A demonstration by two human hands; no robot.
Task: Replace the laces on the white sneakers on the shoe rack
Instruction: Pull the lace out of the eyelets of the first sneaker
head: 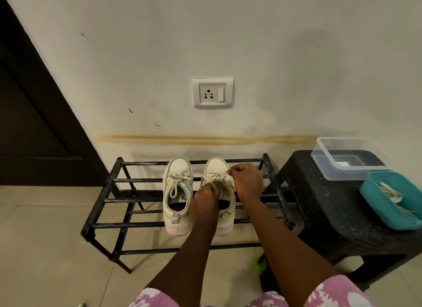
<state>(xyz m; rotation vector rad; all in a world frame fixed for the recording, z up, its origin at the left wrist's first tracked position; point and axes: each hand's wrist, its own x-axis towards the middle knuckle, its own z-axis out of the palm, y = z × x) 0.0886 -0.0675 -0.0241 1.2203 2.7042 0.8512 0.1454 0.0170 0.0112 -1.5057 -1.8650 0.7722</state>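
On the shoe rack (109, 180), the left hand (205, 200) pinches the lace (220, 176) of the right sneaker (215, 165) at six o'clock, the right hand (247, 181) at two.

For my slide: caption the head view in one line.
Left hand and right hand pinch the off-white lace of one white low-top sneaker on a black metal shoe rack.

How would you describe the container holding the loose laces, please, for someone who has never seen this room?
Right of the black shoe rack stands a dark stool. On it sit two tubs; yours is the teal tub nearest the person, with pale laces inside, unlike the clear box behind it.
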